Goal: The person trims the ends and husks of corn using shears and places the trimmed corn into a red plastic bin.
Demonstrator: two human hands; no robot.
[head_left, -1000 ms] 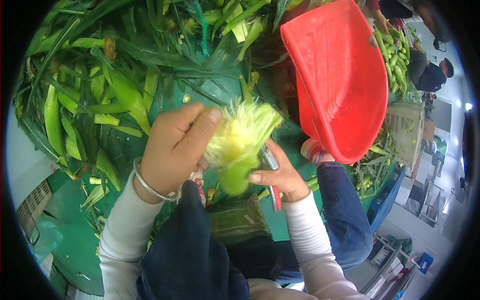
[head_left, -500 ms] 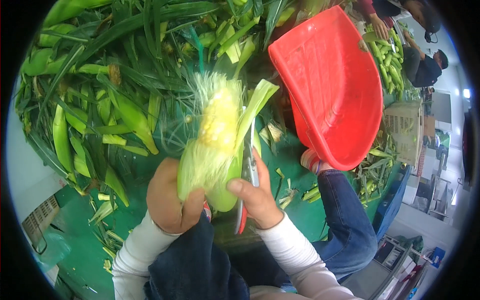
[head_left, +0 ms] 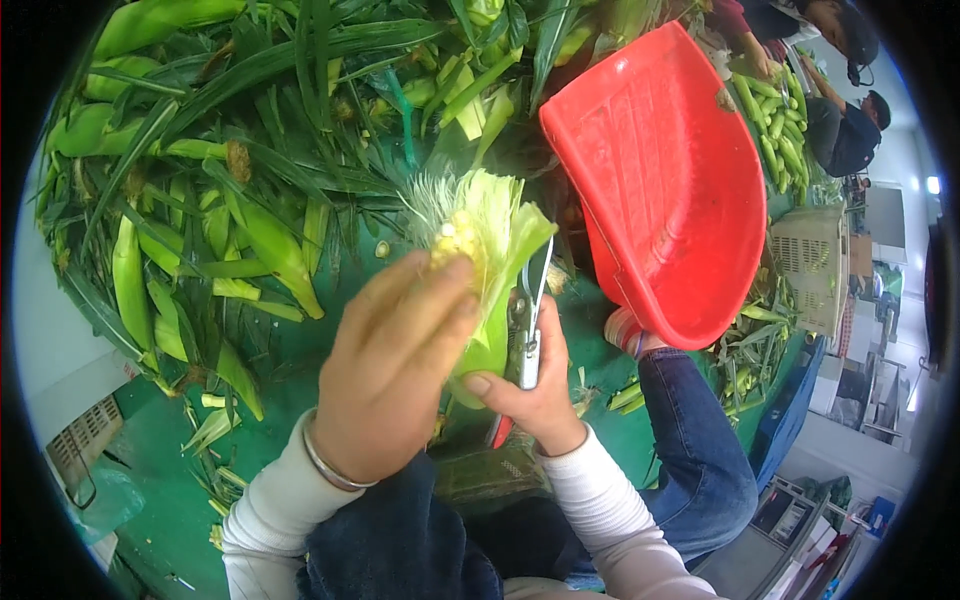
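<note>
A partly husked ear of corn [head_left: 490,285] stands upright in front of me, with pale silk and a few yellow kernels showing at its top. Loosened green husk rises on its right side. My left hand [head_left: 390,370] lies across the ear's left side, fingers bent over the kernels and husk; its thumb is hidden. Around the lower end, my right hand [head_left: 535,395] grips the ear. That same hand also holds a cutting tool [head_left: 531,355] with a silver metal body and a red handle end, its blade pointing up beside the husk.
Unhusked corn and long leaves [head_left: 265,245] are heaped at left and far. At right a red plastic scoop-shaped tub [head_left: 670,190] leans near my shoe. Beyond it are a beige crate [head_left: 808,265], piled green ears [head_left: 775,125] and other people. Husk scraps lie on the green floor [head_left: 290,375].
My left hand has moved up from the ear's base to its top. Fewer kernels show, and the husk that was on the left side no longer shows there. My right hand keeps its hold.
</note>
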